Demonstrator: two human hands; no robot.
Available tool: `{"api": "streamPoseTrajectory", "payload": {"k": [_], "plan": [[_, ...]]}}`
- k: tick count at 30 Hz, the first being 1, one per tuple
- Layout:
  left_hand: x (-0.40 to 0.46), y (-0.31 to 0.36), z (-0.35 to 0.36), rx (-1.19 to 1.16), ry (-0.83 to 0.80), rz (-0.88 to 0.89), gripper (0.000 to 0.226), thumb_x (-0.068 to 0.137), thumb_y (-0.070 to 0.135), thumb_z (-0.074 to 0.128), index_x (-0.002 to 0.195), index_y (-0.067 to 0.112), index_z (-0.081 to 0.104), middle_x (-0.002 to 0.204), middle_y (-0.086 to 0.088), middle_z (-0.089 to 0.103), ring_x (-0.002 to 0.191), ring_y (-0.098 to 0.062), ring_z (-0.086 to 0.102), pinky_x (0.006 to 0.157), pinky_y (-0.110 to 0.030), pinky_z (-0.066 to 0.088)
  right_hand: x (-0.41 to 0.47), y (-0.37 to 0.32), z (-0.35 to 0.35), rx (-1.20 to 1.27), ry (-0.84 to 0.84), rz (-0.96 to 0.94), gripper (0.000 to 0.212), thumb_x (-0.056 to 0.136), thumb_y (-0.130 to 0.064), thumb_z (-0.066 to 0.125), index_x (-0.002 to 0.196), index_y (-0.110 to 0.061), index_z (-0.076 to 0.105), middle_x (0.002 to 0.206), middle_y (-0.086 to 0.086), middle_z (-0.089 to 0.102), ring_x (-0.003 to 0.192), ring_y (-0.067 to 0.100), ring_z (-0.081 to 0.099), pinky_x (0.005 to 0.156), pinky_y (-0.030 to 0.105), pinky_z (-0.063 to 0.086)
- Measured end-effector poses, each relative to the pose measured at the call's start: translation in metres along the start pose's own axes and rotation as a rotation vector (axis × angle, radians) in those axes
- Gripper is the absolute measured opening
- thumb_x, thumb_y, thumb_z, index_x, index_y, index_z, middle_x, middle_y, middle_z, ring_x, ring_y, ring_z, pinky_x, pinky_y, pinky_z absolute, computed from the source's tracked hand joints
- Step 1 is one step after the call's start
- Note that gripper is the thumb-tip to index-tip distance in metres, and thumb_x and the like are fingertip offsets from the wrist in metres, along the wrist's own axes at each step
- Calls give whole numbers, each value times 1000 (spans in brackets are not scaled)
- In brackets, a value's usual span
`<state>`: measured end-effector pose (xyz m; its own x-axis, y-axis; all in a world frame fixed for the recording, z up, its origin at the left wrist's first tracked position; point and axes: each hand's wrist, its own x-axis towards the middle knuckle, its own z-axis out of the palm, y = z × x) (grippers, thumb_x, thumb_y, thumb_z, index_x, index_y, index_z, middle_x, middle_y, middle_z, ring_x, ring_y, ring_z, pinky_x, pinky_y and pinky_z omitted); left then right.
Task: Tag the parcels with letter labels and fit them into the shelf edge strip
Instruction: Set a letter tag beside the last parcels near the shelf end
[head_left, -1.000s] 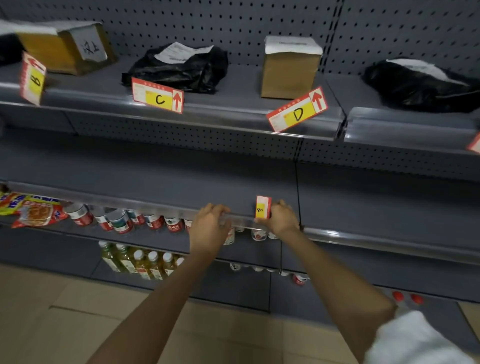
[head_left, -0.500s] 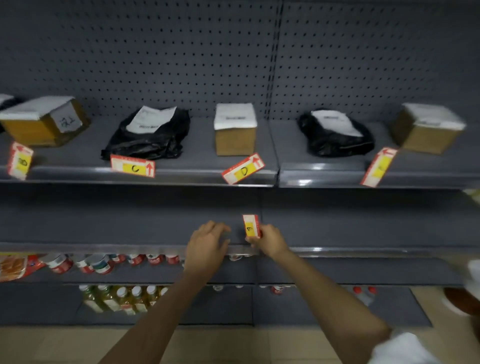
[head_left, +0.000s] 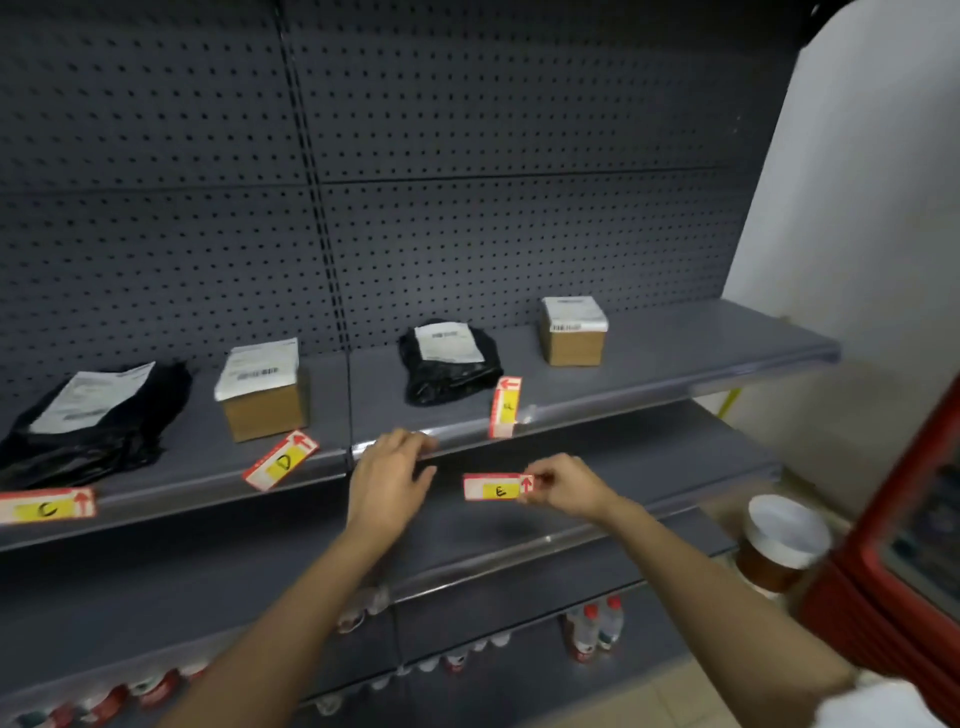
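My right hand (head_left: 563, 490) pinches the right end of a red, white and yellow label marked E (head_left: 496, 487), held flat just below the shelf edge strip (head_left: 597, 410). My left hand (head_left: 390, 480) rests with its fingertips on that strip, below a black bag parcel (head_left: 447, 361). Labels C (head_left: 47, 506), D (head_left: 280, 460) and a further upright label (head_left: 505, 408) sit in the strip. Another black bag parcel (head_left: 88, 421) and two cardboard box parcels (head_left: 262, 395), (head_left: 573, 332) lie on the shelf.
A grey pegboard backs the shelf. Lower shelves hold bottles (head_left: 592, 629) and cans (head_left: 156, 688). A brown tub with a white lid (head_left: 779, 540) and a red cabinet (head_left: 904, 519) stand at the right, beside a white wall.
Both hands rose from the lower shelf edge to the parcel shelf and shifted right. The E label turned from upright to flat. The view swung right and up.
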<state>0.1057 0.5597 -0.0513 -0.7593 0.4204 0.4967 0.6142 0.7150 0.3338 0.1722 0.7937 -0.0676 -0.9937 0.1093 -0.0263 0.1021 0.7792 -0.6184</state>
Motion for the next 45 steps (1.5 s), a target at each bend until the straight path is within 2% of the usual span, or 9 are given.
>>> {"api": "streamPoseTrajectory", "payload": {"k": [3, 8, 17, 23, 29, 33, 37, 41, 45], "plan": [[18, 16, 5, 61, 35, -55, 24, 77, 17, 70, 100, 17, 63, 97, -7, 64, 94, -28, 59, 80, -37, 47, 13, 6, -40, 41, 12, -90, 7, 76, -25, 76, 76, -26, 69, 65, -6, 62, 55, -1, 50, 57, 13, 39], [30, 41, 28, 68, 60, -129, 25, 77, 17, 71, 100, 16, 62, 100, -6, 64, 95, -27, 58, 80, -38, 48, 43, 2, -77, 105, 95, -234, 15, 83, -28, 68, 91, -16, 70, 91, 3, 68, 81, 13, 59, 66, 21, 44], [56, 41, 47, 224, -107, -98, 35, 77, 23, 69, 110, 18, 56, 112, -4, 56, 104, -24, 52, 88, -36, 45, 86, -25, -62, 401, 225, -261, 7, 84, -12, 67, 89, -14, 64, 87, 12, 71, 79, 19, 66, 72, 26, 54], [63, 39, 60, 258, -79, -130, 47, 75, 25, 72, 116, 16, 52, 114, -4, 57, 107, -23, 48, 91, -35, 43, 99, -24, -56, 468, 265, -278, 14, 84, -12, 67, 80, -24, 60, 79, 6, 68, 72, 19, 67, 67, 24, 52], [56, 33, 55, 149, -26, -180, 23, 72, 20, 74, 86, 18, 56, 97, -1, 60, 96, -22, 49, 82, -33, 42, 103, -25, -48, 568, 304, -250, 22, 85, -9, 65, 78, -29, 57, 74, -1, 63, 70, 17, 67, 73, 36, 57], [52, 23, 46, -21, 24, -267, 12, 74, 17, 73, 76, 18, 62, 81, 1, 64, 85, -20, 55, 78, -32, 41, 105, -33, -38, 492, 336, -250, 9, 83, -18, 68, 82, -23, 60, 78, -2, 67, 80, 15, 65, 77, 33, 54], [51, 18, 38, -33, 22, -301, 9, 73, 18, 74, 76, 18, 65, 82, 0, 65, 85, -20, 55, 74, -32, 44, 110, -33, -21, 302, 340, -284, 10, 77, -29, 73, 75, -31, 64, 66, -17, 62, 87, 18, 63, 92, 45, 47], [51, 17, 37, 9, 20, -281, 12, 74, 21, 74, 82, 16, 66, 90, -3, 65, 89, -20, 54, 77, -32, 44, 107, -31, -16, 192, 342, -269, 11, 75, -30, 75, 84, -27, 69, 95, -2, 68, 107, 19, 52, 97, 37, 37], [51, 19, 39, 66, 54, -218, 17, 75, 24, 73, 88, 18, 64, 93, -1, 62, 90, -19, 53, 76, -31, 42, 104, -27, -25, 227, 371, -327, 23, 72, -33, 77, 92, -28, 69, 106, -7, 65, 106, 14, 55, 99, 42, 38]]}}
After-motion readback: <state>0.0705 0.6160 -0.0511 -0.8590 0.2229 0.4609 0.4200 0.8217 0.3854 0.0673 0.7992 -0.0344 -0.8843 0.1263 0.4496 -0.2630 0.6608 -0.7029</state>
